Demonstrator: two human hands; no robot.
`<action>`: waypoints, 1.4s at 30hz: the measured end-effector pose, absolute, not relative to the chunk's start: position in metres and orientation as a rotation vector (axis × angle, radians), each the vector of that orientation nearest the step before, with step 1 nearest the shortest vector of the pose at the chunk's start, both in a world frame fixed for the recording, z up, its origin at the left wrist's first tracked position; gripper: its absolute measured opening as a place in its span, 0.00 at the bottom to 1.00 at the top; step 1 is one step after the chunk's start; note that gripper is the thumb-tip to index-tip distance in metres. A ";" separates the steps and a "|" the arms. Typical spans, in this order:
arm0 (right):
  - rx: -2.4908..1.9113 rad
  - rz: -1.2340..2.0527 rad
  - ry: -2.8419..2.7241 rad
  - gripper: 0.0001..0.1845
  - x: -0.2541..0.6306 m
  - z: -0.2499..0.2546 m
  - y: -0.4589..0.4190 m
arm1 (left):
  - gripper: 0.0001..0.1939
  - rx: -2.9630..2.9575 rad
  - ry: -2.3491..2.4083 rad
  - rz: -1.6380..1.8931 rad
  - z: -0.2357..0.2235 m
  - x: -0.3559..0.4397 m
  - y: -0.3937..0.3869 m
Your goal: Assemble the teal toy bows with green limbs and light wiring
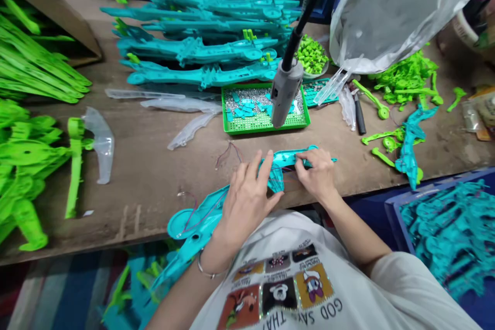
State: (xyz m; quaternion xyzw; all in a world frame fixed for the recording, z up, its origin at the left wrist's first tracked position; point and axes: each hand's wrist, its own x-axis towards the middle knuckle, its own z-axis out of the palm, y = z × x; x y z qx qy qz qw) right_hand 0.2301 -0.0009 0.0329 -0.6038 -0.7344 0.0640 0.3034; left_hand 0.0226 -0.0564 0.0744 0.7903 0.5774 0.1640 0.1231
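A long teal plastic shell (pixel 288 157) lies at the table's front edge, with thin red and dark wires (pixel 201 213) running along it. Across its middle rests my left hand (pixel 247 197), fingers stretched out and pressing lightly on or just over it. My right hand (pixel 316 171) is at the shell's right end, its thumb and fingertips pinched together at the shell's inside; what they hold is hidden. The shell's wide left end (pixel 183 223) hangs past the table edge, beside my left wrist. More wire ends (pixel 229 153) lie on the table just beyond my left fingers.
Beyond the shell stands a green tray (pixel 266 128) of screws and small teal pieces, under a hanging grey screwdriver (pixel 286 90). Teal shells (pixel 201 51) are stacked behind. Green parts (pixel 34 154) lie left, translucent pieces (pixel 101 144) nearby. A blue crate (pixel 398 216) sits right.
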 end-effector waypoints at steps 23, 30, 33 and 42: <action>-1.691 0.197 -2.360 0.13 0.265 0.040 0.241 | 0.49 2.269 1.629 0.521 0.057 0.010 -0.052; -1.634 0.282 -1.962 0.14 0.268 0.073 0.168 | 0.48 2.249 1.632 0.513 0.058 0.010 -0.053; -1.542 0.660 -1.878 0.10 0.263 0.076 0.097 | 0.48 2.239 1.627 0.516 0.059 0.009 -0.052; -1.570 1.069 -1.718 0.10 0.245 0.044 0.031 | 0.48 2.225 1.610 0.539 0.061 0.010 -0.052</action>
